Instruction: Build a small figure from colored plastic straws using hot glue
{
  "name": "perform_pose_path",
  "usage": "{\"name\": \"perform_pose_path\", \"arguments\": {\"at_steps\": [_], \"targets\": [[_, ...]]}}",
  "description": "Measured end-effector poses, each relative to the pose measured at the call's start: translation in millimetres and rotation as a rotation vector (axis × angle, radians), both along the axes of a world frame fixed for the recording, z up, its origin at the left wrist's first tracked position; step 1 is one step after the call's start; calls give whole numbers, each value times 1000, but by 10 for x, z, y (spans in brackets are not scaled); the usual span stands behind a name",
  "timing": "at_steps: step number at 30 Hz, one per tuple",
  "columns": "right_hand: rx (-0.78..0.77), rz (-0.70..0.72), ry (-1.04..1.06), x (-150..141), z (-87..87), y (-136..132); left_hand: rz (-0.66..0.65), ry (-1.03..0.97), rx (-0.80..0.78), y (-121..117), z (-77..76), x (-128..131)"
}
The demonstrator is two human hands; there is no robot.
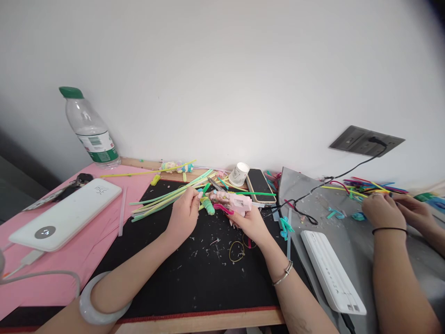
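Observation:
My right hand [248, 223] is wrapped round a pale pink hot glue gun [240, 202], with a clear glue stick [257, 204] poking out of its back end. The gun's front points left, toward my left hand [183, 211]. That hand is closed in a pinch by a small pipe-cleaner figure [208, 206] in green and yellow, with a short green piece [206, 188] standing up at the fingertips. The fingers partly hide what they hold. Scissors [214, 184] lie just behind the gun, beside a bundle of pale green and yellow pipe cleaners [156, 204].
A paper cup [238, 174] and a phone [260, 185] stand behind. At left are a bottle [92, 134] and a white power bank [66, 213]; another power bank [333, 271] lies right. A black cord [320, 184] runs to the wall socket. Another person's hands [382, 211] work at right.

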State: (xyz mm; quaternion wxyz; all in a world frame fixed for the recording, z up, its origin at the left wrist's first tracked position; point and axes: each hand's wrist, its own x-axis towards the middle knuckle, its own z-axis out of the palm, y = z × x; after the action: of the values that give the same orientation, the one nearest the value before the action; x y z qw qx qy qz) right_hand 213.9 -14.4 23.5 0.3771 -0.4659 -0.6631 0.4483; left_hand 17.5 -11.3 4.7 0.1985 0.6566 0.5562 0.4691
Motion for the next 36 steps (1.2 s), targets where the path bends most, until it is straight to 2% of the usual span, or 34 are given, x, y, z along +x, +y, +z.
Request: {"name": "perform_pose_path", "arguments": {"at_steps": [36], "targets": [[2,-16,-1,17,30,6,26,-41,15,4,-7,-33]]}}
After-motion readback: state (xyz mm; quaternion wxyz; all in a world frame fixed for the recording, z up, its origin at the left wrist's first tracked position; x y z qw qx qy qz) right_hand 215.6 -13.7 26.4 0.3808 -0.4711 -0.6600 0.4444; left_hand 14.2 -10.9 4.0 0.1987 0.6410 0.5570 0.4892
